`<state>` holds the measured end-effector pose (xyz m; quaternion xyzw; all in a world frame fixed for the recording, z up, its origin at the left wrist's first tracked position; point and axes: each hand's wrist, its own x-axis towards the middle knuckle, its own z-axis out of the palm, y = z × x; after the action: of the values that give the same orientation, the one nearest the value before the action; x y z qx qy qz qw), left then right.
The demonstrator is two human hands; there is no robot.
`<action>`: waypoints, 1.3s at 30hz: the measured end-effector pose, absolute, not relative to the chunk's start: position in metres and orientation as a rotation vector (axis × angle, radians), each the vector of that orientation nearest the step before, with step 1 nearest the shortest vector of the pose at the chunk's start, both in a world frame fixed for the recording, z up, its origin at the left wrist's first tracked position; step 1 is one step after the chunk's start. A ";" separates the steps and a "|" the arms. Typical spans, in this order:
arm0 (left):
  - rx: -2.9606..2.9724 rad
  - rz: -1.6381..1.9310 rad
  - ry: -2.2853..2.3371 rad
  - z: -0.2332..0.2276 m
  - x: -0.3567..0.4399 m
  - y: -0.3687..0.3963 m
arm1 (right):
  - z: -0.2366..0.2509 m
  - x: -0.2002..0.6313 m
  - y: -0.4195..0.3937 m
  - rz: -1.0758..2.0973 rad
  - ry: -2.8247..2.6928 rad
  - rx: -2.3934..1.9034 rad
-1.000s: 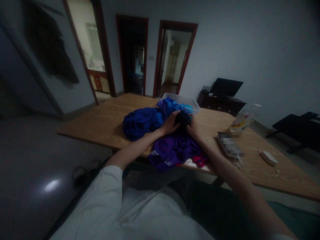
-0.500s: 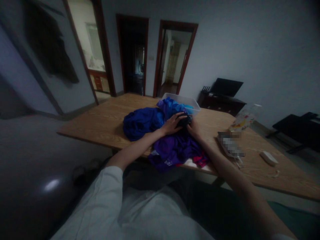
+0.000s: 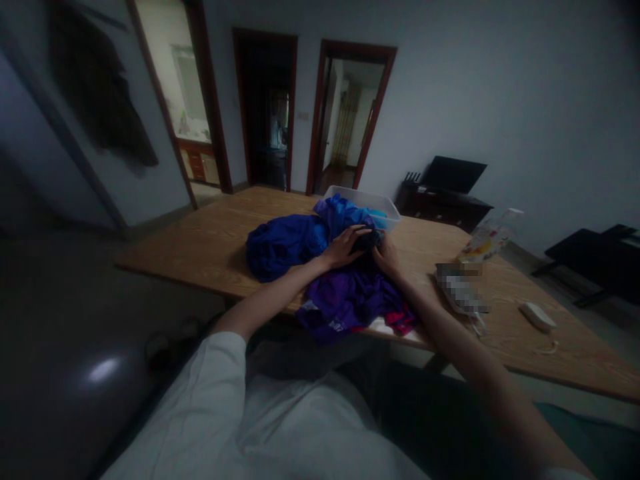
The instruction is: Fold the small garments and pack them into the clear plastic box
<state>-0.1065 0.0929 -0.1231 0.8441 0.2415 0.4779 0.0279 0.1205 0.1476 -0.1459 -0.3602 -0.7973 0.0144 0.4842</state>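
My left hand (image 3: 343, 248) and my right hand (image 3: 388, 255) are curled from either side round a small black bundle (image 3: 367, 241), which looks like bunched cloth. Its exact kind is too dark to tell. Under and in front of the hands spreads a crumpled purple garment (image 3: 345, 300) with white print, its lower part hanging over the near table edge. A pink-red piece of cloth (image 3: 400, 321) shows beside it. To the left lies a rounded heap of dark blue cloth (image 3: 283, 245). Brighter blue cloth (image 3: 345, 212) is piled just beyond my hands.
Behind the cloth stands a clear plastic box (image 3: 393, 208) on the wooden table (image 3: 200, 240). On the right are a large clear bottle (image 3: 490, 237), a blurred-out packet (image 3: 460, 290) and a small white object (image 3: 537, 317) with a cord near it.
My left fingers have shifted slightly on the black bundle, and a bit more of it shows between my hands. The other things lie as before.
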 end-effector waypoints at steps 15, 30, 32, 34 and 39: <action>2.601 1.494 0.718 -0.125 -0.106 0.095 | -0.143 0.121 0.144 0.032 -1.963 -0.859; 2.556 1.482 0.754 -0.126 -0.106 0.096 | -0.143 0.120 0.144 0.146 -1.897 -0.932; 2.554 1.475 0.762 -0.125 -0.106 0.095 | -0.144 0.121 0.145 0.163 -1.882 -0.935; 2.546 1.473 0.757 -0.125 -0.107 0.095 | -0.146 0.122 0.148 0.182 -1.870 -0.928; 2.491 1.482 0.759 -0.125 -0.106 0.096 | -0.151 0.124 0.153 0.238 -1.834 -0.900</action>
<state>-0.1059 0.0965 -0.1251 0.8292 0.2526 0.4934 0.0726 0.1236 0.1532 -0.1509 -0.3750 -0.7637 0.0991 0.5162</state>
